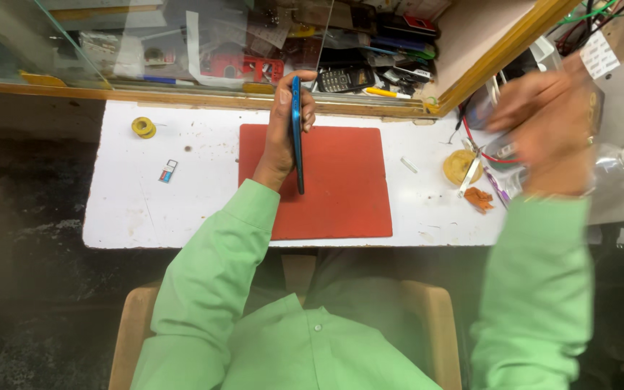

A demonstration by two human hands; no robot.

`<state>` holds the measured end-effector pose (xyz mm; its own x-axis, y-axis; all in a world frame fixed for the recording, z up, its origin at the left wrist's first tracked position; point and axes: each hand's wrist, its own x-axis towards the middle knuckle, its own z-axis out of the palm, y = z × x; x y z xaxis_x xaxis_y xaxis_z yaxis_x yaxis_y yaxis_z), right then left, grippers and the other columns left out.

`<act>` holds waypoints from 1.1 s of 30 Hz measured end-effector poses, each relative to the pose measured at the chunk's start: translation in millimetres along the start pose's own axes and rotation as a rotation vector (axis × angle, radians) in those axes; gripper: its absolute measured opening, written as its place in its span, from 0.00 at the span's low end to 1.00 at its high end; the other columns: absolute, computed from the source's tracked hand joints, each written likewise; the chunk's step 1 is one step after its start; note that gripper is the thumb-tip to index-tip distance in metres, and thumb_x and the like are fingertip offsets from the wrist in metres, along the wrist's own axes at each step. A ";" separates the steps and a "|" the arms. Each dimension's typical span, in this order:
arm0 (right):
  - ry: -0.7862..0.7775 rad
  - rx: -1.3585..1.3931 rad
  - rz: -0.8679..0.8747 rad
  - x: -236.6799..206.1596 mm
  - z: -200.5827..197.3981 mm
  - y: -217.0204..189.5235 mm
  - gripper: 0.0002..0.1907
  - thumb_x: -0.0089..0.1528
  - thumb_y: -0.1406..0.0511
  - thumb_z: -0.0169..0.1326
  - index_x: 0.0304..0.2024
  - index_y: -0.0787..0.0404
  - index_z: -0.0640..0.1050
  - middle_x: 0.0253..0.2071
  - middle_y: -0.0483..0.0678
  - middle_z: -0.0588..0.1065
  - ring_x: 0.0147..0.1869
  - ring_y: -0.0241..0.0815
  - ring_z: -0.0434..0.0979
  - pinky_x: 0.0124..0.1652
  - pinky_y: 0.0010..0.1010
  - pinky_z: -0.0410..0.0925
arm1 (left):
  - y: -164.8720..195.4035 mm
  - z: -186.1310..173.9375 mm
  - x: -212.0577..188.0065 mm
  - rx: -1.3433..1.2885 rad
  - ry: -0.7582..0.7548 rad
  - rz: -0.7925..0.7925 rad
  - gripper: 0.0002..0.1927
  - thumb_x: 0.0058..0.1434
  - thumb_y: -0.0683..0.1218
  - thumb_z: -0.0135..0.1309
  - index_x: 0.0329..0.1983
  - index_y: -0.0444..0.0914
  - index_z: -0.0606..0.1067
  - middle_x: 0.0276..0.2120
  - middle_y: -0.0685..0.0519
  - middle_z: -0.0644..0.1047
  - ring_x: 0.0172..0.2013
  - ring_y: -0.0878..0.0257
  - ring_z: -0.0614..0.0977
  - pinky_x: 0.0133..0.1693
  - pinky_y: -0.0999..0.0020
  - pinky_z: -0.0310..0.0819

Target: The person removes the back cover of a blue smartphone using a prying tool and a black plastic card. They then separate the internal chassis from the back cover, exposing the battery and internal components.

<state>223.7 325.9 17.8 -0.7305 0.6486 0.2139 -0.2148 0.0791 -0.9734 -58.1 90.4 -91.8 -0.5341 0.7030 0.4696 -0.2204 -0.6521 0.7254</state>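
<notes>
fingers [308,108] clamp blue phone [297,133] edgewise.

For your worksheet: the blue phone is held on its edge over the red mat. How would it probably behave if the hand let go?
The blue phone stands on its thin edge, so it would probably tip flat. It looks stiff and slim, likely slippery. The red mat underneath might soften the fall. Only the left hand steadies it.

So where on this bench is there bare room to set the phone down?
The red mat right of the left hand and blue phone is bare. So is the white top around the yellow tape roll and small card. It is crowded by the right hand: bottle, wires, scraps.
</notes>
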 end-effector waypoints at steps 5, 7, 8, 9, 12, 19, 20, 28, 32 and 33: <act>-0.309 -0.472 -0.128 -53.0 152.6 106.2 0.37 0.54 0.58 0.72 0.61 0.61 0.71 0.56 0.50 0.74 0.61 0.43 0.74 0.60 0.38 0.68 | 3.1 -1.5 4.9 -0.092 -0.038 -0.099 0.32 0.75 0.66 0.42 0.63 0.36 0.68 0.32 0.58 0.63 0.31 0.71 0.65 0.36 0.76 0.61; -0.256 -0.508 -0.235 -55.9 199.0 131.4 0.56 0.51 0.56 0.75 0.73 0.60 0.57 0.67 0.54 0.65 0.70 0.48 0.67 0.66 0.41 0.64 | 4.1 -2.3 7.4 -0.204 -0.061 -0.157 0.31 0.75 0.66 0.40 0.61 0.36 0.68 0.31 0.57 0.64 0.31 0.70 0.67 0.36 0.76 0.62; -0.243 -0.534 -0.304 -55.3 214.8 137.8 0.60 0.51 0.58 0.76 0.75 0.61 0.52 0.71 0.57 0.60 0.73 0.51 0.64 0.67 0.42 0.62 | 5.1 -3.7 7.1 -0.258 -0.067 -0.188 0.31 0.75 0.66 0.40 0.61 0.36 0.68 0.31 0.56 0.65 0.31 0.69 0.68 0.36 0.75 0.63; -0.222 -0.458 -0.300 -53.6 227.0 141.6 0.59 0.52 0.60 0.75 0.75 0.60 0.52 0.69 0.56 0.62 0.72 0.50 0.66 0.68 0.42 0.63 | 6.3 -6.0 7.0 -0.312 -0.063 -0.198 0.31 0.75 0.66 0.38 0.61 0.35 0.68 0.32 0.56 0.66 0.32 0.68 0.70 0.37 0.74 0.65; -0.164 -0.290 -0.277 -47.0 244.7 143.3 0.57 0.54 0.66 0.73 0.77 0.57 0.53 0.64 0.52 0.67 0.68 0.47 0.70 0.68 0.40 0.65 | 12.3 -12.7 6.0 -0.367 -0.030 -0.221 0.31 0.76 0.64 0.35 0.67 0.35 0.66 0.36 0.54 0.71 0.37 0.66 0.74 0.41 0.71 0.70; -0.017 -0.145 -0.171 -45.3 244.6 146.6 0.57 0.53 0.70 0.69 0.78 0.57 0.51 0.56 0.50 0.67 0.58 0.41 0.71 0.56 0.33 0.69 | 22.5 -4.5 -42.3 0.583 -0.015 0.077 0.23 0.79 0.49 0.39 0.69 0.31 0.68 0.51 0.45 0.80 0.52 0.65 0.81 0.55 0.70 0.73; -0.009 -0.122 -0.170 -45.2 245.5 147.3 0.57 0.54 0.70 0.69 0.78 0.56 0.50 0.56 0.50 0.67 0.57 0.40 0.71 0.55 0.32 0.70 | 24.4 -1.1 -45.9 0.669 0.000 0.081 0.21 0.78 0.47 0.41 0.69 0.31 0.69 0.47 0.46 0.83 0.48 0.67 0.83 0.51 0.71 0.76; 0.045 -0.228 -0.247 -49.6 250.9 146.7 0.56 0.57 0.68 0.68 0.77 0.60 0.47 0.60 0.52 0.68 0.63 0.45 0.74 0.61 0.36 0.71 | 28.6 16.5 -45.9 0.788 0.141 0.086 0.20 0.70 0.38 0.45 0.65 0.32 0.72 0.26 0.49 0.78 0.26 0.70 0.79 0.32 0.71 0.76; 0.084 -0.241 -0.291 -48.1 250.0 151.0 0.56 0.57 0.66 0.69 0.77 0.60 0.47 0.66 0.54 0.65 0.69 0.48 0.70 0.66 0.39 0.68 | 28.0 20.6 -50.0 0.853 0.193 0.075 0.16 0.69 0.37 0.46 0.59 0.33 0.75 0.22 0.47 0.74 0.22 0.68 0.75 0.27 0.68 0.71; 0.087 -0.250 -0.298 -47.7 250.0 152.1 0.56 0.57 0.66 0.70 0.77 0.60 0.47 0.67 0.55 0.64 0.70 0.48 0.69 0.66 0.39 0.67 | 28.1 21.5 -49.8 0.874 0.196 0.097 0.15 0.70 0.37 0.46 0.58 0.33 0.75 0.23 0.47 0.74 0.22 0.67 0.75 0.27 0.67 0.70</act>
<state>63.8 117.7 -120.1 -0.5996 0.6306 0.4927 -0.2370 0.4481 -0.8620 -20.1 43.2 -83.9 -0.6654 0.5427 0.5125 0.4897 -0.2009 0.8484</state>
